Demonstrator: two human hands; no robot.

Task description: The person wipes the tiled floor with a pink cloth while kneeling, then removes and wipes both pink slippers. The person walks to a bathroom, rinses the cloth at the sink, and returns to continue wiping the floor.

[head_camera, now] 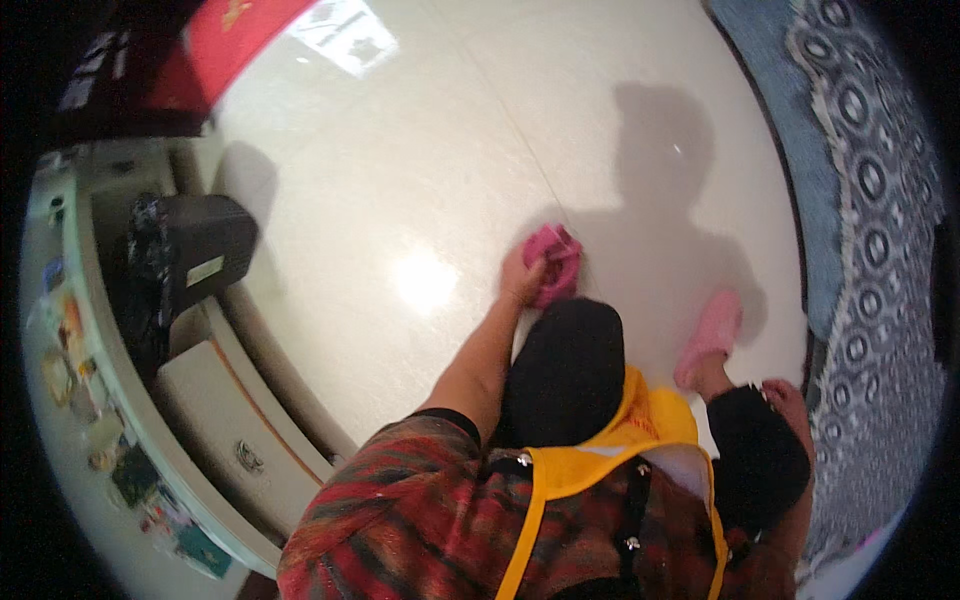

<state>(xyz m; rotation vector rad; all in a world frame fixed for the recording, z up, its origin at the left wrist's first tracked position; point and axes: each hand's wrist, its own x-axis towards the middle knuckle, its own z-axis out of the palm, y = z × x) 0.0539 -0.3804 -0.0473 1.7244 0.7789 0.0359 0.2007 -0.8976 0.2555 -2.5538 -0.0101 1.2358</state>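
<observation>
My left hand [523, 275] grips a bunched pink cloth [564, 277] low over the pale, glossy floor [420, 165], just beyond my bent knee in black trousers. On the right, my right hand [786, 397] rests at my other knee; its fingertips show past the black fabric, and no object is visible in it. A yellow apron [652, 420] hangs between my knees over a plaid top. One foot in a pink slipper [712, 330] stands on the floor ahead of the right knee.
A dark waste bin [217, 240] with a black liner stands at left beside a cabinet drawer [247, 420]. Above the drawer, a curved glass-topped surface [180, 480] bears small items. Red fabric [225, 52] lies at upper left. A patterned grey cover [862, 247] hangs along the right.
</observation>
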